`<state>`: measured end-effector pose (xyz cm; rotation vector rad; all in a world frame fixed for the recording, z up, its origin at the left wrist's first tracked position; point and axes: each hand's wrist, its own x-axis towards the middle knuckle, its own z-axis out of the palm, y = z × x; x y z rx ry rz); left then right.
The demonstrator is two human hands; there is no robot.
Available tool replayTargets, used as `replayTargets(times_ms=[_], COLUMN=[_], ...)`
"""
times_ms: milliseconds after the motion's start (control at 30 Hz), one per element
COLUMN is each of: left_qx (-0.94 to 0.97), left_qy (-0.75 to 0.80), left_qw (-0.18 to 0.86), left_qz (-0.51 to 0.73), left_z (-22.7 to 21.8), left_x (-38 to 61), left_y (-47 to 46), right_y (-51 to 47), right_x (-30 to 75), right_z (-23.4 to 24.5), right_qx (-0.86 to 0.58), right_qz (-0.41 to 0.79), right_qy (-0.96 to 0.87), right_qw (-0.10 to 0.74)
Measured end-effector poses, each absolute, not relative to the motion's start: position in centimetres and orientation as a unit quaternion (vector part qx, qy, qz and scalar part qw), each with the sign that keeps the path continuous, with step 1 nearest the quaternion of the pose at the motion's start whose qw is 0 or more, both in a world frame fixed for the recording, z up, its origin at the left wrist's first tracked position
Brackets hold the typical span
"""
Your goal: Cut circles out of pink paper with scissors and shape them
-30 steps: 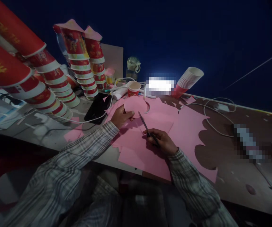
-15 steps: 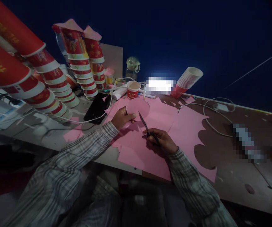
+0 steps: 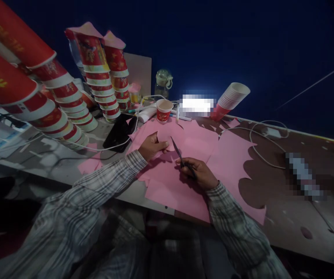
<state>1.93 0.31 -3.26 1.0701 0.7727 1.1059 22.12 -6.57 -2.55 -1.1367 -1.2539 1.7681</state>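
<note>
A round piece of pink paper is pinched between the thumb and fingers of my left hand. My right hand is closed around a pair of dark scissors, whose blades point up and left over the paper disc. From this view I cannot tell whether the blades are parted. Below both hands lie large sheets of pink paper, and the sheet on the right has a scalloped, cut edge. Just behind the disc stands a red paper cup with a white rim.
Tall stacks of red paper cups rise on the left, two with pink paper tops. A black phone lies near them. At the back stand a lidded jar and a leaning cup stack. White cables cross the table.
My left hand has shifted slightly to the right with the pink disc, which sits closer over the scissor blades. My right hand and the scissors stay almost where they were.
</note>
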Motion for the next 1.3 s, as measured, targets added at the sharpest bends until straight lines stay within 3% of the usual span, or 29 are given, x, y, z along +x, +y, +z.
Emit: replayTargets(times_ms=[700,800,1033,1133,1300], left_qx=[0.441,0.422,0.365,0.343,0.372], left_qy=[0.362,0.367,0.401,0.412,0.43], left_qw=[0.616,0.609,0.62,0.629,0.629], left_qz=[0.544,0.563,0.567,0.564,0.531], left_z=[-3.3,-3.2,-3.2,-3.3,-3.7], left_x=[1.3,1.0,1.0,1.0,1.1], left_y=[1.4,1.7,1.6,1.6,1.5], right_y=[-6.8,-6.8,-6.4,-6.3,-6.3], right_x=[22.2,22.4,23.0,22.5,21.5], right_z=[-2.3,-2.0,-2.6,-2.2,0.0], right_qx=[-0.462,-0.491,-0.626,-0.708,-0.745], right_qz=[0.65,0.572,0.26,0.167,0.118], right_qy=[-0.526,-0.595,-0.686,-0.665,-0.656], right_qw=[0.295,0.28,0.264,0.171,0.027])
